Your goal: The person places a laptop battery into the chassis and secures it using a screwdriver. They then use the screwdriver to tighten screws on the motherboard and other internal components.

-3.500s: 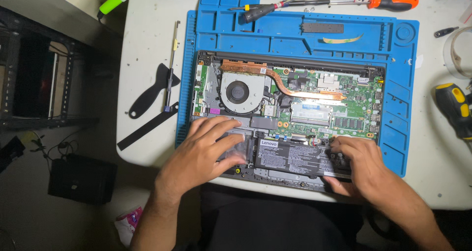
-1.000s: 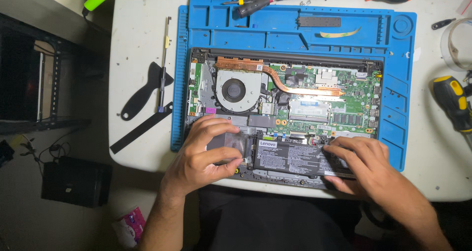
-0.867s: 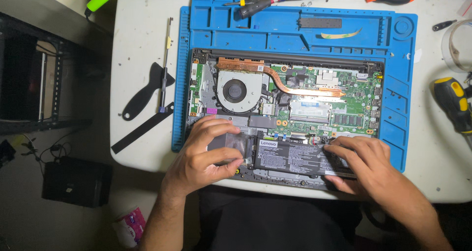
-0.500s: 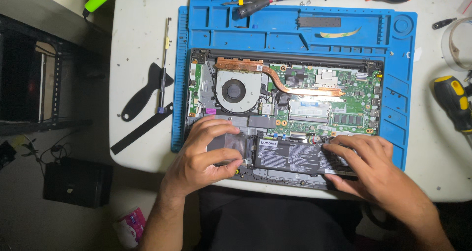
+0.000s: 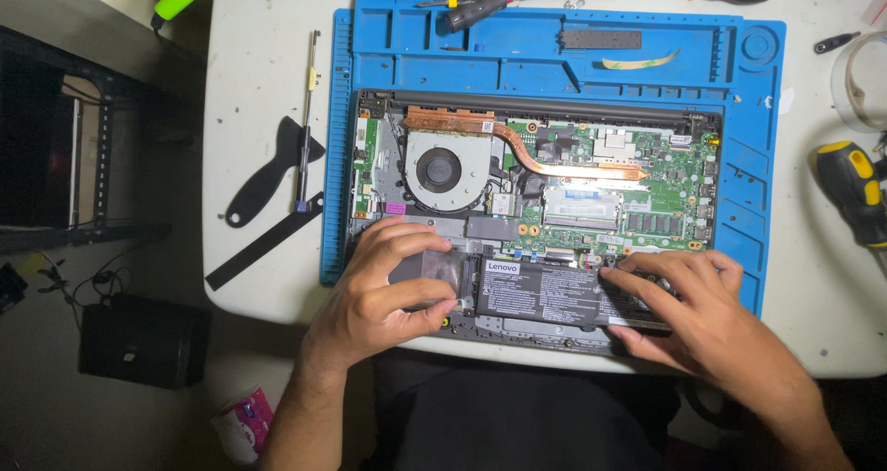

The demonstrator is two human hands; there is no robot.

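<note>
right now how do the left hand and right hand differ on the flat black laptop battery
The left hand curls at the left end of the flat black laptop battery, thumb tucked under its near edge; the right hand lies flatter over the right end, fingers spread. Left fingers are bent, right ones straighter. Both touch the battery.

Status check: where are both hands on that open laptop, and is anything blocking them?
Left hand gripping battery's left end. Right hand flat on its right end. Battery seated in laptop on blue mat. Nothing in the way.
</note>
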